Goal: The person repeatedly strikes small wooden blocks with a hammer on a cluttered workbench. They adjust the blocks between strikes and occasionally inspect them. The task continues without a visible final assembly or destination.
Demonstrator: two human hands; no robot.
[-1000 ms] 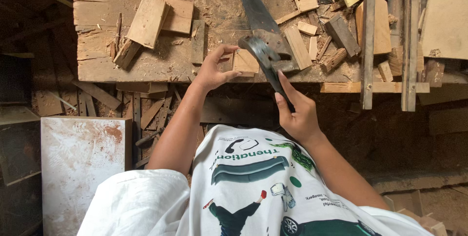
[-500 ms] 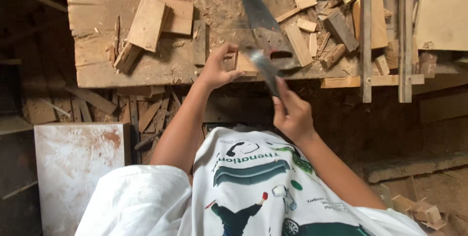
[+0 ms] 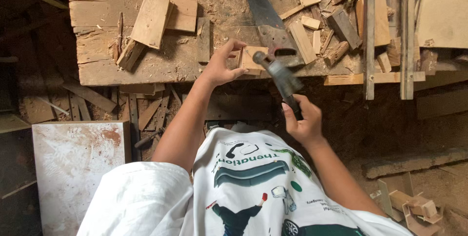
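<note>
Left hand [image 3: 220,66] pinches a small wood block [image 3: 252,59] at the desk [image 3: 146,65] edge, right hand [image 3: 303,120] fully gripping a hammer [image 3: 280,76] raised just beside it.

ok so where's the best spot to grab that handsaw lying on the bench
Probably by its dark handle, at the near end by the bench edge, coming from the person's side. The handsaw lies flat with its blade running away, so only the handle offers a safe closed grip.

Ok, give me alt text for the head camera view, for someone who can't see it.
Seen from above, a person's right hand grips a hammer raised over a small wood block that the left hand pinches at the edge of a sawdust-covered workbench. A handsaw and wood offcuts lie on the bench.
</note>
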